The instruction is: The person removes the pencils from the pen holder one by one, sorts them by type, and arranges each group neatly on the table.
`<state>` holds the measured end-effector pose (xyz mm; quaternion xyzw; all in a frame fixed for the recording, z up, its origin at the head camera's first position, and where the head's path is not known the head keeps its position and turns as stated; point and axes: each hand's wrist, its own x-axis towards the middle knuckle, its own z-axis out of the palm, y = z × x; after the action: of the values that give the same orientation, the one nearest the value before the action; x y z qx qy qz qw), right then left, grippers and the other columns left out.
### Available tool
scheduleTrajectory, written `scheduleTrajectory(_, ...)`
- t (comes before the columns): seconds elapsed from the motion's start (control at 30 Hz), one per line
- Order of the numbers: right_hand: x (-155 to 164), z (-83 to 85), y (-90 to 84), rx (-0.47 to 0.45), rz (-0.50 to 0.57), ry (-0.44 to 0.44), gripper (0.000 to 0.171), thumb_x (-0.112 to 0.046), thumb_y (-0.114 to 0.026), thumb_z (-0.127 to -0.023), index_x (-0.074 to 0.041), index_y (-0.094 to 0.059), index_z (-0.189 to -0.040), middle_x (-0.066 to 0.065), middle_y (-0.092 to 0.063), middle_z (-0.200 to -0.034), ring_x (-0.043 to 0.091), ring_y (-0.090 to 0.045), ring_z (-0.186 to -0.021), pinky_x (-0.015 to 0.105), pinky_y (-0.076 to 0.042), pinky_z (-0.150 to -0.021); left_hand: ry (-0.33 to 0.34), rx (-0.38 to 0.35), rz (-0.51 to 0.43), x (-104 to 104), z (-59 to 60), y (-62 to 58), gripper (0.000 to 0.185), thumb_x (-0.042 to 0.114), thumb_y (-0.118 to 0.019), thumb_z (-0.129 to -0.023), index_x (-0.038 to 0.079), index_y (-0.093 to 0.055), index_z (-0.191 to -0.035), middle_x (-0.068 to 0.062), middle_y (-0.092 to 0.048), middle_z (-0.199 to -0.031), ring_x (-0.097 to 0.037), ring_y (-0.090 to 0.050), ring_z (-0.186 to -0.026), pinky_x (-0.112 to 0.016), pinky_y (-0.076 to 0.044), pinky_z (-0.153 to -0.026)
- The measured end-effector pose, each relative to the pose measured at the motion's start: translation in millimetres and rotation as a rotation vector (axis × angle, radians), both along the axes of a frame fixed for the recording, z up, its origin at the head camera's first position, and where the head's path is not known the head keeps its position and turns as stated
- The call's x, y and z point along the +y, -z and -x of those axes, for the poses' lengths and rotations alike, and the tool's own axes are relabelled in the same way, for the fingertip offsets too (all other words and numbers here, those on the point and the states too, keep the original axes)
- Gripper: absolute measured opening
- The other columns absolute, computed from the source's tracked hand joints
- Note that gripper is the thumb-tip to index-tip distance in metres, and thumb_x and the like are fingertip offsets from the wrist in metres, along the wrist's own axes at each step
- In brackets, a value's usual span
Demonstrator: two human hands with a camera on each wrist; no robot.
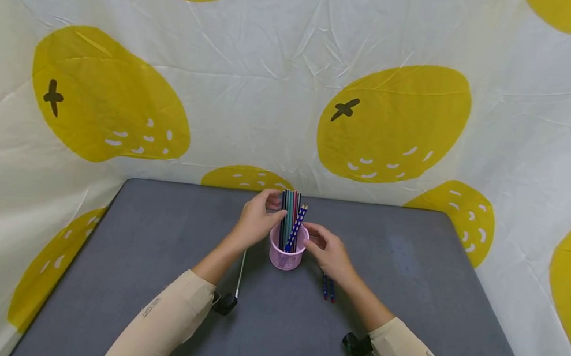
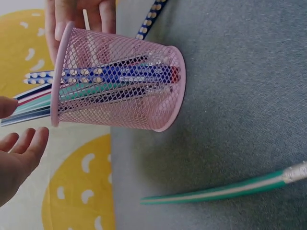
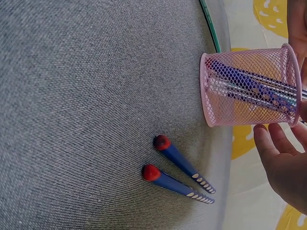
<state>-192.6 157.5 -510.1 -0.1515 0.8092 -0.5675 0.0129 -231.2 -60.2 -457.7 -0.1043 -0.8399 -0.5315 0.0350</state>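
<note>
1. Near the far edge of the grey table (image 1: pixel 408 307), midway between its left and right edges, stands a pink mesh cup (image 1: pixel 285 254), upright on its base.
2. The cup holds a bunch of pencils (image 1: pixel 289 216) with their ends rising above the rim; one blue dotted pencil (image 1: pixel 297 225) leans toward the right side of the cup.
3. Your left hand (image 1: pixel 256 221) is at the left side of the cup, its fingers loosely curved around the tops of the bunched pencils. The left wrist view shows the fingers relaxed and slightly apart beside the rim; a firm grip cannot be confirmed.
4. Your right hand (image 1: pixel 327 251) is at the right side of the cup, fingers relaxed and lightly spread at the rim, holding nothing. Whether the fingertips touch the mesh cannot be told.
5. Two blue pencils with red ends (image 3: pixel 177 172) lie side by side on the table just right of the cup, under your right hand, pointing toward the near edge.
6. One green and white pencil (image 2: pixel 216 190) lies on the table to the left of the cup, apart from it, beside your left forearm.
7. Behind the far edge hangs a white cloth with yellow lemon shapes (image 1: pixel 390 125).
</note>
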Motion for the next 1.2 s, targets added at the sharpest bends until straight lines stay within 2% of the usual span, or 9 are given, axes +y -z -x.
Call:
scheduleTrajectory(0.23,1.6,1.3,0.5,0.017,-0.022,0.003,0.04,-0.005,-0.067,-0.099,0.002,-0.061,-0.138,0.025,-0.068,-0.13,0.038,-0.07,-0.113,0.028,-0.059,-0.095,-0.064,0.029,-0.027,5.5,8.3,2.3,0.036,0.004,-0.076,-0.091,-0.002,-0.064,-0.124,-0.019,-0.074,-0.107,-0.031,-0.073,-0.098,-0.042,-0.062,-0.09)
scheduleTrajectory(0.43,1.7,0.6,-0.9,0.015,-0.028,0.009,0.039,-0.006,-0.067,-0.099,0.001,-0.062,-0.138,0.025,-0.068,-0.129,0.038,-0.07,-0.111,0.026,-0.059,-0.093,-0.08,0.031,-0.02,6.4,10.2,5.3,0.027,0.004,-0.077,-0.09,-0.001,-0.066,-0.115,-0.017,-0.073,-0.099,-0.028,-0.07,-0.09,-0.039,-0.061,-0.086)
scheduleTrajectory(0.6,0.4,-0.1,-2.0,0.003,-0.011,0.001,0.04,-0.007,-0.067,-0.1,0.002,-0.061,-0.138,0.027,-0.067,-0.13,0.039,-0.07,-0.113,0.03,-0.058,-0.095,-0.084,0.026,-0.01,5.8,10.6,6.4,0.02,0.004,-0.076,-0.09,-0.002,-0.067,-0.108,-0.017,-0.072,-0.095,-0.027,-0.067,-0.085,-0.039,-0.06,-0.082)
scheduleTrajectory(0.73,-0.9,-0.9,-3.4,0.001,-0.01,0.001,0.041,-0.006,-0.067,-0.1,0.005,-0.059,-0.139,0.028,-0.067,-0.131,0.041,-0.069,-0.115,0.039,-0.059,-0.098,-0.091,0.047,-0.022,4.3,11.9,2.3,0.019,0.004,-0.076,-0.091,-0.002,-0.068,-0.107,-0.017,-0.072,-0.096,-0.027,-0.068,-0.086,-0.039,-0.061,-0.083)
scheduleTrajectory(0.83,-1.2,-0.9,-3.8,-0.012,-0.016,0.006,0.042,-0.006,-0.067,-0.1,0.004,-0.059,-0.139,0.028,-0.066,-0.131,0.04,-0.068,-0.116,0.045,-0.058,-0.1,-0.101,0.068,-0.039,1.7,12.7,-5.0,0.019,0.005,-0.076,-0.092,-0.002,-0.068,-0.108,-0.016,-0.072,-0.097,-0.026,-0.068,-0.087,-0.035,-0.061,-0.082)
scheduleTrajectory(0.9,-1.1,-1.2,-4.4,-0.023,-0.025,0.011,0.041,-0.006,-0.068,-0.099,0.002,-0.06,-0.139,0.027,-0.067,-0.131,0.039,-0.069,-0.116,0.045,-0.058,-0.1,-0.098,0.086,-0.081,-0.4,12.5,-12.2,0.019,0.003,-0.075,-0.092,-0.003,-0.067,-0.108,-0.018,-0.071,-0.097,-0.026,-0.068,-0.087,-0.033,-0.063,-0.08)
scheduleTrajectory(1.07,-0.5,-1.4,-6.7,-0.032,-0.066,0.027,0.041,-0.007,-0.067,-0.1,0.0,-0.061,-0.139,0.024,-0.068,-0.131,0.036,-0.069,-0.115,0.044,-0.058,-0.1,-0.079,0.135,-0.207,-6.7,10.1,-38.3,0.021,-0.003,-0.073,-0.092,-0.007,-0.065,-0.111,-0.022,-0.068,-0.097,-0.026,-0.066,-0.086,-0.024,-0.063,-0.072)
scheduleTrajectory(1.2,0.0,-2.0,-8.2,-0.043,-0.092,0.041,0.04,-0.008,-0.067,-0.1,-0.002,-0.061,-0.14,0.022,-0.068,-0.131,0.034,-0.069,-0.116,0.044,-0.058,-0.1,-0.067,0.153,-0.244,-13.5,6.7,-60.5,0.023,-0.004,-0.072,-0.093,-0.007,-0.064,-0.114,-0.021,-0.066,-0.099,-0.024,-0.065,-0.086,-0.024,-0.063,-0.072)
